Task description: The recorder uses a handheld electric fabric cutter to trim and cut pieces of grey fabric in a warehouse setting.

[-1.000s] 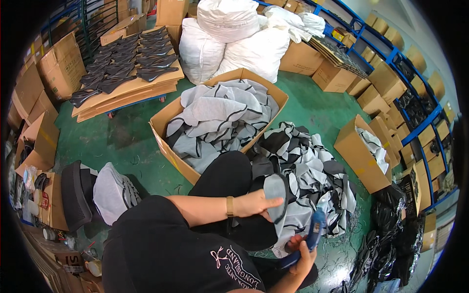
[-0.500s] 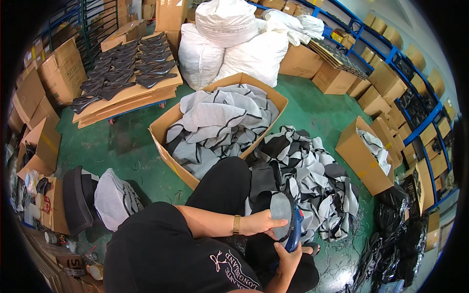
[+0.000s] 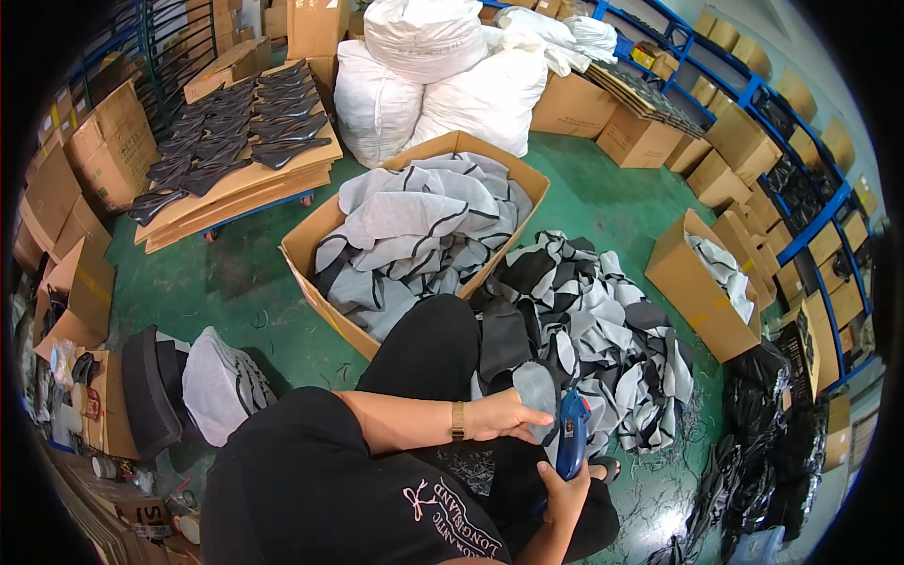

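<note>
My left hand (image 3: 499, 415), with a gold-coloured band at its wrist, pinches a small rounded grey fabric piece (image 3: 536, 388) between thumb and fingers. My right hand (image 3: 566, 492) is wrapped round a blue handheld electric cutter (image 3: 572, 441) with a red switch. The cutter points away from me, its front end close to the right edge of the fabric; whether they touch I cannot tell. Beyond both hands, a heap of grey and black fabric pieces (image 3: 603, 330) lies on the floor.
A large cardboard box (image 3: 325, 320) of grey fabric pieces stands ahead. Stacked grey fabric shapes (image 3: 218, 386) rest to my left. Black saddle-shaped parts (image 3: 221, 174) cover a low trolley. A smaller box (image 3: 702, 287) and black plastic bags (image 3: 753, 405) are on the right.
The cutter has turned in my right hand's grip, showing more of its broad side. It now sits slightly farther from my left hand. The whole view has shifted a little.
</note>
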Action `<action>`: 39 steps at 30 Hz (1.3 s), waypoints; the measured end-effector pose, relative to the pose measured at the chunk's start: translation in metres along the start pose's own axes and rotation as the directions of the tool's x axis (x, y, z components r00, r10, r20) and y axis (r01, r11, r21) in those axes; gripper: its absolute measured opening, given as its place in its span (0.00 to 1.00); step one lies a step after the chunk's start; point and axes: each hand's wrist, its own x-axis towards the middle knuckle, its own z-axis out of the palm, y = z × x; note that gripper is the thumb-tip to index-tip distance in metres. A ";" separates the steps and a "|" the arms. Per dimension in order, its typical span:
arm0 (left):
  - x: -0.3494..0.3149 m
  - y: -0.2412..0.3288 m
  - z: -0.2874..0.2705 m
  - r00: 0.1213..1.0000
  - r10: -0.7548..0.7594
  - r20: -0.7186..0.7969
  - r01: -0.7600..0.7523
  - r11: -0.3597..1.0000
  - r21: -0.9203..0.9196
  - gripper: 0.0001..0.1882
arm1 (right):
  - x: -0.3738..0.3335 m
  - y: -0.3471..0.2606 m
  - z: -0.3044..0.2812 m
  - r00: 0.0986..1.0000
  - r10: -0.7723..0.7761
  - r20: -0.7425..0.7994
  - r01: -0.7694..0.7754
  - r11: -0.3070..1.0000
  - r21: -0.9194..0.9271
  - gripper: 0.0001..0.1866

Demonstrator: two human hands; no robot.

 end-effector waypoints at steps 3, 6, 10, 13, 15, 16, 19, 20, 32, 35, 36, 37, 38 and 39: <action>-0.001 -0.003 0.004 1.000 -0.001 -0.020 0.001 1.000 -0.030 0.14 | 0.002 0.012 -0.007 1.000 0.008 -0.012 -0.008 1.000 -0.022 0.23; -0.004 -0.007 0.003 0.999 -0.048 -0.021 0.045 0.994 -0.100 0.13 | 0.000 0.014 -0.003 0.998 0.055 -0.006 -0.055 0.998 0.028 0.23; -0.008 -0.008 0.001 0.991 -0.125 0.050 0.133 0.969 -0.207 0.13 | -0.004 0.006 0.001 1.000 0.016 0.000 -0.016 0.999 0.045 0.21; -0.007 -0.011 0.002 0.990 -0.128 0.063 0.140 0.958 -0.249 0.14 | -0.005 0.013 -0.002 1.000 0.009 -0.011 -0.009 1.000 0.026 0.21; -0.002 -0.011 0.002 0.989 -0.138 0.062 0.149 0.953 -0.264 0.14 | -0.004 0.016 -0.004 0.999 0.028 -0.031 -0.027 0.999 0.035 0.21; 0.004 -0.011 0.000 0.996 -0.085 0.018 0.087 0.976 -0.202 0.14 | -0.004 0.017 -0.005 0.997 0.047 -0.055 -0.045 0.998 0.042 0.21; 0.007 0.007 0.014 0.990 0.057 -0.126 -0.069 0.994 -0.088 0.15 | -0.002 0.015 -0.013 0.998 0.013 -0.063 -0.005 0.993 0.115 0.22; 0.007 0.016 0.015 0.969 0.123 -0.213 -0.144 0.986 -0.086 0.14 | 0.004 0.018 -0.020 0.998 0.028 -0.057 -0.024 0.997 0.074 0.20; 0.010 0.012 -0.010 0.964 0.142 -0.225 -0.176 0.974 -0.139 0.17 | -0.020 0.004 -0.021 0.994 0.098 -0.043 -0.087 0.974 0.207 0.11; -0.003 0.021 -0.014 0.944 0.214 -0.252 -0.240 0.968 -0.078 0.16 | -0.015 0.010 -0.011 0.994 0.104 0.029 -0.107 0.964 0.245 0.11; -0.004 0.021 -0.015 0.941 0.221 -0.257 -0.247 0.966 -0.075 0.16 | -0.016 0.010 -0.010 0.994 0.100 0.037 -0.106 0.964 0.246 0.11; -0.004 0.024 -0.016 0.937 0.229 -0.263 -0.255 0.964 -0.070 0.15 | -0.015 0.007 -0.008 0.995 0.081 0.049 -0.091 0.967 0.240 0.11; -0.005 0.026 -0.017 0.934 0.236 -0.270 -0.262 0.963 -0.064 0.14 | -0.014 0.005 -0.007 0.996 0.064 0.061 -0.077 0.969 0.234 0.12; -0.006 0.026 -0.017 0.931 0.243 -0.273 -0.269 0.961 -0.060 0.14 | -0.014 0.007 -0.008 0.997 0.048 0.066 -0.062 0.971 0.230 0.12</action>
